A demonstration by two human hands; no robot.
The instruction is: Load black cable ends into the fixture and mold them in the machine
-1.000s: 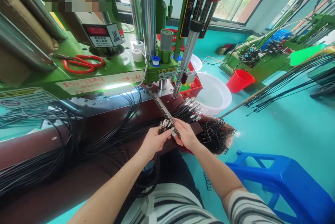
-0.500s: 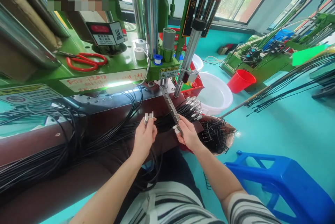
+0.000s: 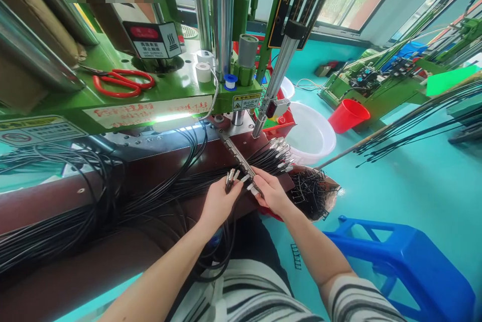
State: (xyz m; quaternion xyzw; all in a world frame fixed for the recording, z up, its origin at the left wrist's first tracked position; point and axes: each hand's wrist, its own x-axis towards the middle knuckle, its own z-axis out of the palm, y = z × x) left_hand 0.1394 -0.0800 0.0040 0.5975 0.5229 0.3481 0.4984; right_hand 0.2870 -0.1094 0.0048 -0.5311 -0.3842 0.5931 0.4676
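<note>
My left hand [image 3: 221,202] is closed round several black cables, and their silver metal plugs [image 3: 231,176] stick up above the fingers. These plugs are close beside a long, narrow slotted metal bar [image 3: 238,154]. My right hand [image 3: 274,195] grips the near end of the bar, which slants away toward the machine's steel plate [image 3: 214,128]. A small pale piece [image 3: 253,189] shows by my right fingers; whether it belongs to the bar or to a cable end I cannot tell. Loops of black cable [image 3: 232,241] hang below my left hand over my lap.
Bundled black cables [image 3: 150,201] lie along the brown bench [image 3: 41,201], with silver ends [image 3: 281,153] at right. Red-handled scissors [image 3: 124,83] rest on the green press [image 3: 176,83]. A box of black scraps [image 3: 311,194], white tub [image 3: 314,133] and blue stool [image 3: 410,241] stand at right.
My left hand has moved right with the cables, bringing their plugs up to the bar. The far end of the bar has swung slightly left in my right hand.
</note>
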